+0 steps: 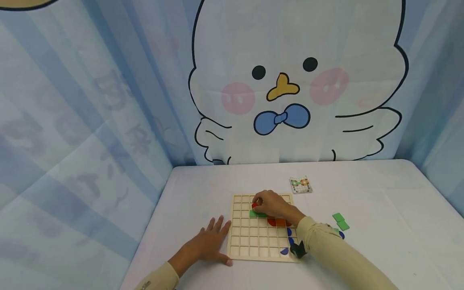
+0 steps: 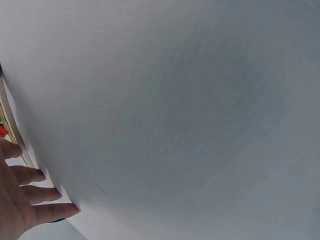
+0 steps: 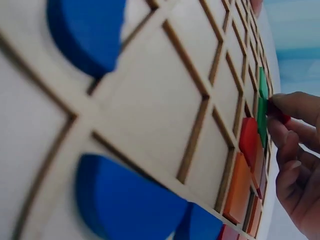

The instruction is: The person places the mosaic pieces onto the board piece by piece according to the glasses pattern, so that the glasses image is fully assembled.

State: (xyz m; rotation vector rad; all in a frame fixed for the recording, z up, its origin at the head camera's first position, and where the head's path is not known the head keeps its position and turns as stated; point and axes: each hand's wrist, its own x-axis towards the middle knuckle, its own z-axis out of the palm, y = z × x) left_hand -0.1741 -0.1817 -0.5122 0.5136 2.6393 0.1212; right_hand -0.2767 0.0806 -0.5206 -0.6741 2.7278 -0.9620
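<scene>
A pale wooden grid board (image 1: 229, 241) lies flat in front of me. My right hand (image 1: 272, 203) reaches over its upper part and pinches a small red piece (image 1: 255, 205) between thumb and finger. In the right wrist view that red piece (image 3: 279, 112) sits right at the green tiles (image 3: 261, 112) in the grid, partly covered by fingertips. Orange pieces (image 1: 280, 222) and another red one (image 3: 248, 134) lie nearby in the cells. My left hand (image 1: 212, 241) rests palm down at the board's left edge, fingers spread; the left wrist view shows its fingers (image 2: 45, 212) straight.
Blue rounded pieces (image 1: 284, 251) lie at the board's lower right, beside a dark green object (image 1: 298, 249) by my right sleeve. Loose green tiles (image 1: 338, 217) are on the white table (image 1: 391, 241) to the right. Behind the board lies a small patterned card (image 1: 301, 185).
</scene>
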